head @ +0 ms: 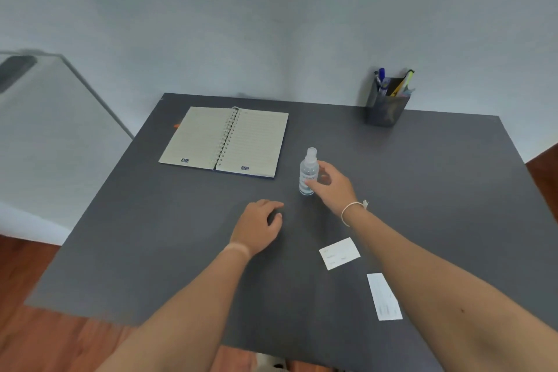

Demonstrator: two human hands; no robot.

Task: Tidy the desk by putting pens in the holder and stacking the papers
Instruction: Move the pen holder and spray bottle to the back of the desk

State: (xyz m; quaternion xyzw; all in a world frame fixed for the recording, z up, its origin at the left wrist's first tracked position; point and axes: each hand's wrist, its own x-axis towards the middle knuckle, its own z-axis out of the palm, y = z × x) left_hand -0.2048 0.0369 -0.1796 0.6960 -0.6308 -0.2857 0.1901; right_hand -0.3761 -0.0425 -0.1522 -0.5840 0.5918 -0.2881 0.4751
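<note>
Your right hand (329, 183) is at the clear spray bottle (308, 172), which stands upright near the middle of the desk (437, 178). The fingers (324, 164) are spread and curved around its right side. Whether they touch the bottle cannot be told; they are not closed on it. Your left hand (259, 225) rests knuckles-up on the desk in front of the bottle, fingers curled together over a small dark spot. Whether it holds anything cannot be told.

Location of task items:
- The pen holder (386, 110) stands at the far right corner. Several pens (381, 81) already stand in it.
- An orange tip (176, 126) shows at the left edge of the open notebook (225, 140). It may be a pen; most of it is hidden.
- Two paper slips, one near (339, 253) and one nearer (385, 296), lie apart by your right forearm, not yet stacked.

Hazards from this position:
- The bottle is tall and narrow. A sideways nudge from the open fingers would probably tip it, and it could roll toward the notebook.
- Your right forearm passes just beside the slips. Dragging it back may sweep them off the near edge.
- The holder sits close to the far edge. Dropping a pen in hard could push it off.
- The orange item is easily overlooked.
</note>
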